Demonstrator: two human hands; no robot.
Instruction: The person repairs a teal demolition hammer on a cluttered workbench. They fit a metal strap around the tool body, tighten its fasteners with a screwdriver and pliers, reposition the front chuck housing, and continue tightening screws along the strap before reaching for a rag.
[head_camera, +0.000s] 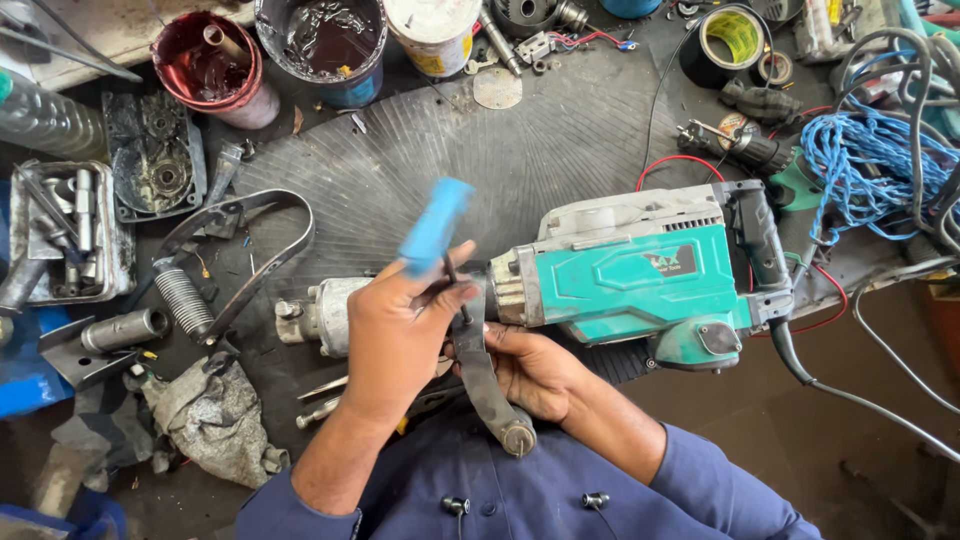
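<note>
A teal and grey demolition hammer (630, 275) lies on its side across the dark round mat (450, 140), its metal nose pointing left. My left hand (395, 335) grips a blue-handled driver (435, 225), whose thin shaft points down at the hammer's neck. My right hand (535, 370) reaches under the hammer body and holds a dark metal clamp strap (480, 375), which has a bolt at its lower end.
Behind the mat stand a red bucket (205, 65) and a blue bucket of dark oil (320, 40). To the left lie a tray of parts (70, 235), a spring (182, 300), a loop handle (240, 240) and a rag (215, 415). Blue rope (865, 165) and cables lie at the right.
</note>
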